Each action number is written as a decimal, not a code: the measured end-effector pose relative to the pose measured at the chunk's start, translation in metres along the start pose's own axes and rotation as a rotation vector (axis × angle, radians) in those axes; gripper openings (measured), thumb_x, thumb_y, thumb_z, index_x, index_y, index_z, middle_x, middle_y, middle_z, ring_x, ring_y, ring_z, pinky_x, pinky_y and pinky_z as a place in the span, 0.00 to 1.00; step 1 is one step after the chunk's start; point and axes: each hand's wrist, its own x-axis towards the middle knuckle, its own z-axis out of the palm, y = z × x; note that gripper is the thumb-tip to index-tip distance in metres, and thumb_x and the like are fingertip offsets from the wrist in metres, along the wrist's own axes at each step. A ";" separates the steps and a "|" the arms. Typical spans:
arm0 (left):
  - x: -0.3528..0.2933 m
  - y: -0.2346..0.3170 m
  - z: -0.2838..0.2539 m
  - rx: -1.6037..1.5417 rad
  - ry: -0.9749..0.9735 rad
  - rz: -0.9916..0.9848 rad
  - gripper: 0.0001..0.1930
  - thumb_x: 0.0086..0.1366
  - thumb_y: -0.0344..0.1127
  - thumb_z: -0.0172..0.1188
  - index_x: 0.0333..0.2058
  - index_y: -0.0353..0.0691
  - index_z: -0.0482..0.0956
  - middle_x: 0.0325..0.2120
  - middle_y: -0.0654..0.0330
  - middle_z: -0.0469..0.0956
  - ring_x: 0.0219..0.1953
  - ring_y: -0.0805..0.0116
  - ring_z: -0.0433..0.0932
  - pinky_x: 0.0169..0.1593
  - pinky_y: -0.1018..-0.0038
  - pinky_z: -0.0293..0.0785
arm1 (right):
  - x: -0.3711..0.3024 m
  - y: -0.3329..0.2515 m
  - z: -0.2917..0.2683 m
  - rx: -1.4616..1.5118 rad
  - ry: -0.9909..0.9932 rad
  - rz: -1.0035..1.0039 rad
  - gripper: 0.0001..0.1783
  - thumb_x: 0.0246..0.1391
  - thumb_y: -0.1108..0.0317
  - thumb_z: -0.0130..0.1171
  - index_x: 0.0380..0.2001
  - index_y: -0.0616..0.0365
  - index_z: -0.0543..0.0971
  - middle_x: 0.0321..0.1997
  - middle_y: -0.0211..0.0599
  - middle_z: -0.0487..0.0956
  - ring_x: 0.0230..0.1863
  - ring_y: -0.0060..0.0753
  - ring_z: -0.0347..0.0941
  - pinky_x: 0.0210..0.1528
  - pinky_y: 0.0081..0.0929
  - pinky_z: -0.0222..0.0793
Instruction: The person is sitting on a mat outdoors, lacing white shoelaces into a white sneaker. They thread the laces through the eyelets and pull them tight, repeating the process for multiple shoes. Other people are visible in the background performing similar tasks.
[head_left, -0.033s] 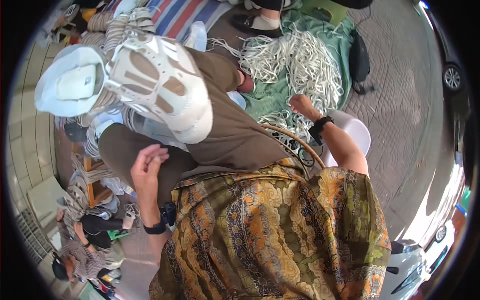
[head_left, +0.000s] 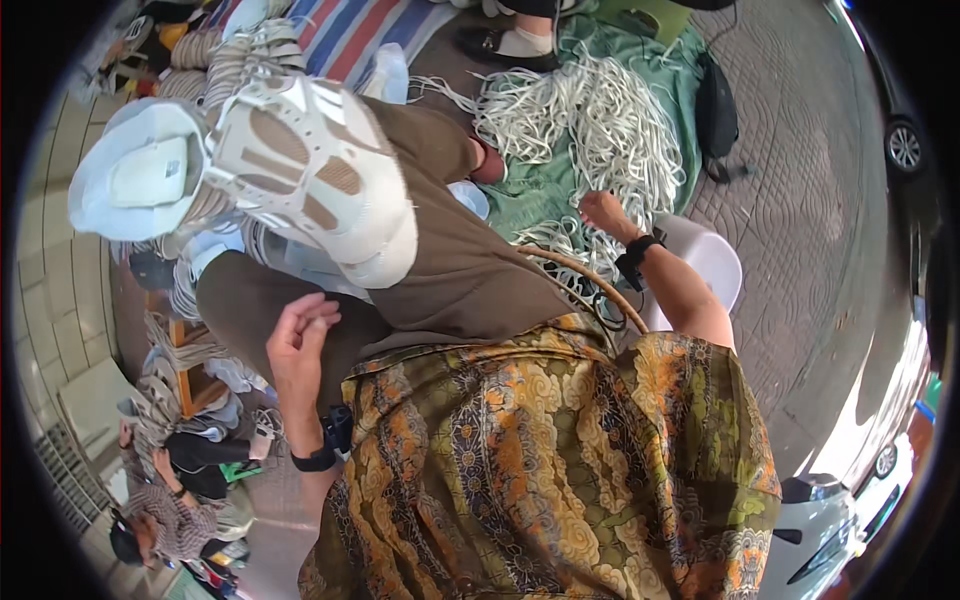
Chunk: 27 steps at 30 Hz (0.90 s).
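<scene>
A white and beige shoe upper (head_left: 310, 175) rests over my thigh, its toe pointing toward me, joined to or set against a pale blue-white piece (head_left: 138, 170) with a white patch. My left hand (head_left: 302, 335) hovers over my brown trouser leg, just below the toe, its thumb and bent fingers pressed together. I cannot make out anything between them. Off to the right, my right hand (head_left: 605, 214) is closed beside a large heap of white shoelaces (head_left: 625, 130), and its fingertips are partly hidden. The heap lies on green cloth (head_left: 535, 195).
A pale plastic stool (head_left: 705, 260) stands by my right forearm, with a brown curved hoop (head_left: 590, 275) beside it. Stacked shoe uppers (head_left: 255, 60) lie at the far left. Another person (head_left: 170, 510) sits at lower left; someone's black shoe (head_left: 505, 45) is ahead.
The shoe upper has shifted slightly left. My left hand has moved a little to the right; my right hand has hardly moved and stays closed.
</scene>
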 end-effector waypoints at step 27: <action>0.011 0.032 0.036 0.242 -0.142 -0.066 0.10 0.65 0.25 0.53 0.45 0.32 0.73 0.38 0.58 0.79 0.42 0.71 0.76 0.50 0.76 0.68 | 0.016 0.007 0.033 -0.603 0.192 0.126 0.13 0.52 0.70 0.49 0.41 0.53 0.77 0.35 0.47 0.81 0.40 0.52 0.78 0.40 0.44 0.72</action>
